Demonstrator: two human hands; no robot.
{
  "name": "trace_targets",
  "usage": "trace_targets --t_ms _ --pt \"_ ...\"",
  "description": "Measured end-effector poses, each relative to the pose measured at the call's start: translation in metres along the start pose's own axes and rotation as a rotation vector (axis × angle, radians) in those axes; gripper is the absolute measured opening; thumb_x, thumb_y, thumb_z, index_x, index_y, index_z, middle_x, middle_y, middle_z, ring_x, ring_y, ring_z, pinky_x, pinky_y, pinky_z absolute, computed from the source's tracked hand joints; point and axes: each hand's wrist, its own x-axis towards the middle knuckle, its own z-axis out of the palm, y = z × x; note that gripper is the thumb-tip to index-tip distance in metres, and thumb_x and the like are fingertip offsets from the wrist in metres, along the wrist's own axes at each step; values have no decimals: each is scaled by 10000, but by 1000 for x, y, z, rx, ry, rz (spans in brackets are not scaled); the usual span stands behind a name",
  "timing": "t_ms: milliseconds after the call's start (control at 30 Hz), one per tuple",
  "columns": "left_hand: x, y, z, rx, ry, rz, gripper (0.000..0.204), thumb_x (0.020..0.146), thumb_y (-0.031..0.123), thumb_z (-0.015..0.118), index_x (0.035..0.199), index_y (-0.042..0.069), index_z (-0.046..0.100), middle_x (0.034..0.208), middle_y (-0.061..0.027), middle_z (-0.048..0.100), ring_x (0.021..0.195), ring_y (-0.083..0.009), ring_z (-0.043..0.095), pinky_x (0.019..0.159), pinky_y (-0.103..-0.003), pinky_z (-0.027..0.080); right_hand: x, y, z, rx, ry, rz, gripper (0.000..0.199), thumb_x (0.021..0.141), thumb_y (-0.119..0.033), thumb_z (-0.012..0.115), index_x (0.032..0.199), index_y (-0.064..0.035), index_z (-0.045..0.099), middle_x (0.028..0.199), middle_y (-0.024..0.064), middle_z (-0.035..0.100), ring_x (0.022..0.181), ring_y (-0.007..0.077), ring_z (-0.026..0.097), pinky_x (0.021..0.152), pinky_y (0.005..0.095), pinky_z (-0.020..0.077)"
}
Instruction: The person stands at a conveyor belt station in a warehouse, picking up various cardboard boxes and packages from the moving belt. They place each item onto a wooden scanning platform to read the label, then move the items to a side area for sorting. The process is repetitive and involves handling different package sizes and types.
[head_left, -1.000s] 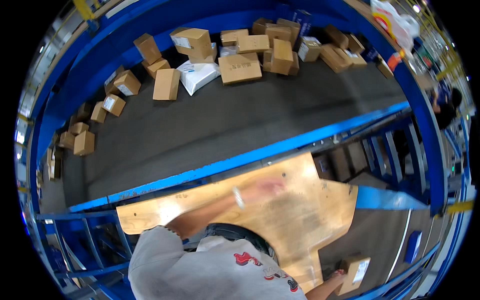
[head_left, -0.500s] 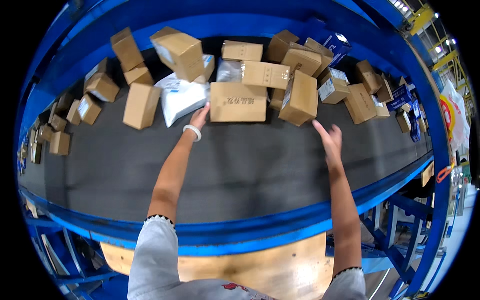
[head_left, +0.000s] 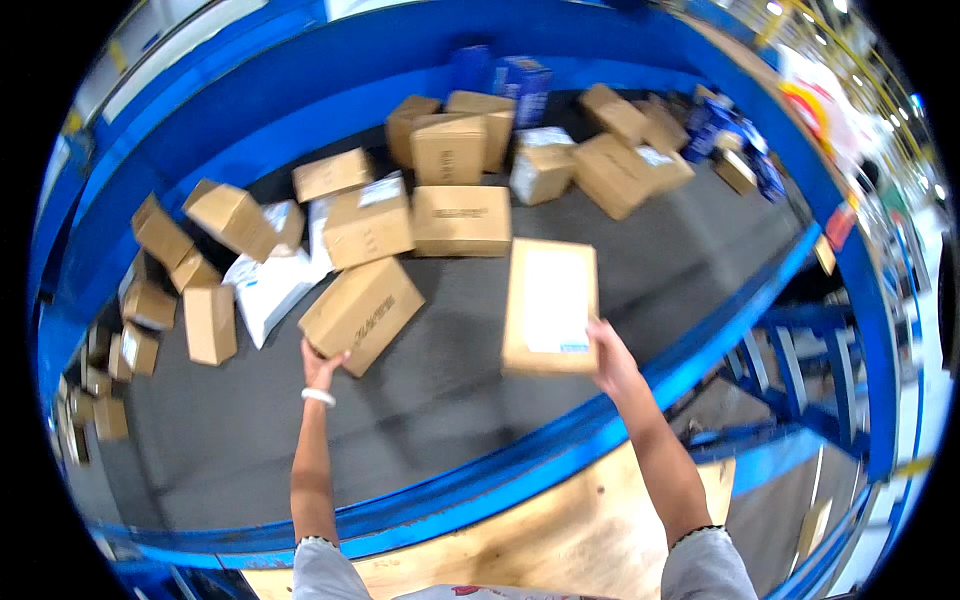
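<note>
Moved: our right hand (head_left: pixel 612 362) now grips a flat brown box (head_left: pixel 550 306) by its near right corner; half a second ago that hand was open and empty over the belt.
Left hand (head_left: pixel 322 362): it has come back toward us and now rests on the near corner of a slanted brown box (head_left: pixel 362 313); before, it reached far out to the pile.
Fingers: the right ones are clenched on the flat box; the left ones touch their box, and we cannot tell if they grip it.
Where: the flat box is at about 3 o'clock from the slanted box, near the blue rail (head_left: pixel 520 465), and seems lifted off the grey belt (head_left: pixel 430 400).
What it means: we judge one box is picked and the other is being pulled closer.
Count: two hands, one white wristband (head_left: pixel 318 396), one white bag (head_left: pixel 268 288) at 9 o'clock from the slanted box, about thirty brown boxes, a few blue boxes (head_left: pixel 522 78) at 12 o'clock.
Under us: a wooden worktop (head_left: pixel 560 530) at 6 o'clock.
</note>
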Motion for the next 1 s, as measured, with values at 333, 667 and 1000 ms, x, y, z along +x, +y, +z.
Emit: trace_targets --t_ms 333,667,1000 --pt "-81 238 243 951 -391 1064 924 504 213 898 1348 35 567 1220 -197 628 1133 -431 574 989 -520 452 -589 82 -172 211 1117 -238 920 876 -196 628 1638 -234 113 1390 118 518 1244 262 546 944 570 505" --pt "-315 313 434 114 -1187 1266 725 708 351 877 1285 41 568 1237 -164 638 1184 -394 592 1156 -574 340 -660 229 -124 334 1877 -30 696 956 -578 617 1432 -90 476 1222 139 628 1021 248 665 669 402 584" --pt "-452 169 422 319 -1636 1315 672 765 -42 679 1395 156 556 1499 -148 500 1347 -449 461 1187 -564 328 -704 151 -393 416 1934 -735 642 1013 -404 638 1453 -7 391 1202 187 629 896 229 679 710 368 586"
